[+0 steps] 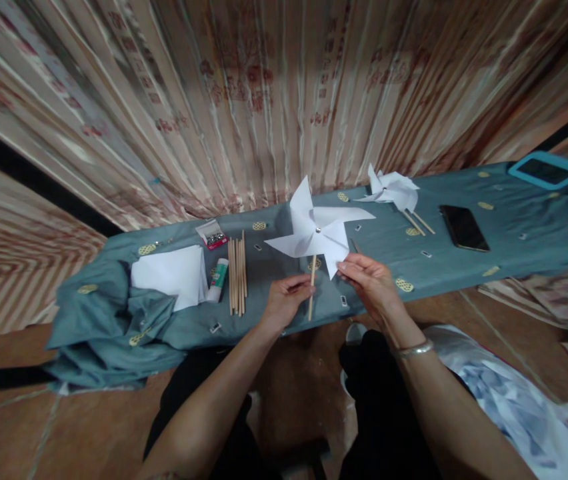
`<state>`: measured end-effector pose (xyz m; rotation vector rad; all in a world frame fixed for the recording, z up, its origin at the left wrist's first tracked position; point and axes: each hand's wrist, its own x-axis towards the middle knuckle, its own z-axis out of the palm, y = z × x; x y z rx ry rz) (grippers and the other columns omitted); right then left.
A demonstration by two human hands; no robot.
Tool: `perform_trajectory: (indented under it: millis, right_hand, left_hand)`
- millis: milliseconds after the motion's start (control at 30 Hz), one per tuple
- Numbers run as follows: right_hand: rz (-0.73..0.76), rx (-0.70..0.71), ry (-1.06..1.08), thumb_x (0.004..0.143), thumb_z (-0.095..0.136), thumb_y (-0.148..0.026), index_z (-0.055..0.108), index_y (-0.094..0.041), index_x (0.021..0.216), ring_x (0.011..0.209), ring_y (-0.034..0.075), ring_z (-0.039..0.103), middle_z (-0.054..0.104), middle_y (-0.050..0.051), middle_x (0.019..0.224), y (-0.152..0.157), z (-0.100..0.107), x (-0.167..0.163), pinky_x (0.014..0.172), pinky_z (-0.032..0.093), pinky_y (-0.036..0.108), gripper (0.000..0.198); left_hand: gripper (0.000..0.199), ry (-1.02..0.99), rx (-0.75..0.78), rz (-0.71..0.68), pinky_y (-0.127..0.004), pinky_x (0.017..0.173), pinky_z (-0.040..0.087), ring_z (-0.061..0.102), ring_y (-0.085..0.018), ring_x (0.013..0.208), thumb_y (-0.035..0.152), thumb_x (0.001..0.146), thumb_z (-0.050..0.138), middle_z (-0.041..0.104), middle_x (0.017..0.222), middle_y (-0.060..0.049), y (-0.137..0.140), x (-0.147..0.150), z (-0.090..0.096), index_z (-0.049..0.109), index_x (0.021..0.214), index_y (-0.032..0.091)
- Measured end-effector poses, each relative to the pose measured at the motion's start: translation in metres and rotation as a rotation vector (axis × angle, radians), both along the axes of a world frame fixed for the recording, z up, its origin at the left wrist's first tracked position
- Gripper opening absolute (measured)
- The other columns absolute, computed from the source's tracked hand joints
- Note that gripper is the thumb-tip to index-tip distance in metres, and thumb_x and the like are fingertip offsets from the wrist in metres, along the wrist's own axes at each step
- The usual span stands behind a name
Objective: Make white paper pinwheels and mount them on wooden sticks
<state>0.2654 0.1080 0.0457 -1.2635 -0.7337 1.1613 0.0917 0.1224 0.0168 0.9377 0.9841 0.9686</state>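
Observation:
A white paper pinwheel (307, 229) stands upright over the middle of the cloth-covered surface, a metal pin at its centre. My left hand (288, 300) is closed round its thin wooden stick (312, 293), with the thumb and fingers pinching it below the blades. The fingertips of my right hand (371, 283) pinch the edge of the lower right blade. To the left lie a bundle of wooden sticks (237, 277), a glue stick (218, 280), a small open box of metal pins (213, 235) and a stack of white paper (170, 275).
Finished-looking white pinwheels (394, 191) lie at the back right. Beyond them are a black phone (464, 228) and a blue-framed device (547, 171). The grey-green cloth (114, 327) bunches at the left end. A plastic bag (509, 400) sits on the floor at right; a curtain (264, 100) hangs behind.

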Motion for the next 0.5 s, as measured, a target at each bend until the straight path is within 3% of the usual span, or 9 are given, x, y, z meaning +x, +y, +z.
perform_trajectory:
  millis: [500]
  right_hand:
    - [0.094,-0.051,0.132,0.046,0.092,-0.036,0.071,-0.020,0.065,0.054,0.008,0.060,0.070,-0.002,0.062,-0.005,0.011,-0.014,0.056,0.049,0.020,0.033]
  left_hand:
    - [0.030,-0.039,-0.019,0.028,-0.030,0.079,0.052,0.065,-0.015,0.071,0.025,0.052,0.084,0.075,0.077,-0.003,0.000,0.001,-0.002,0.078,0.081,0.018]
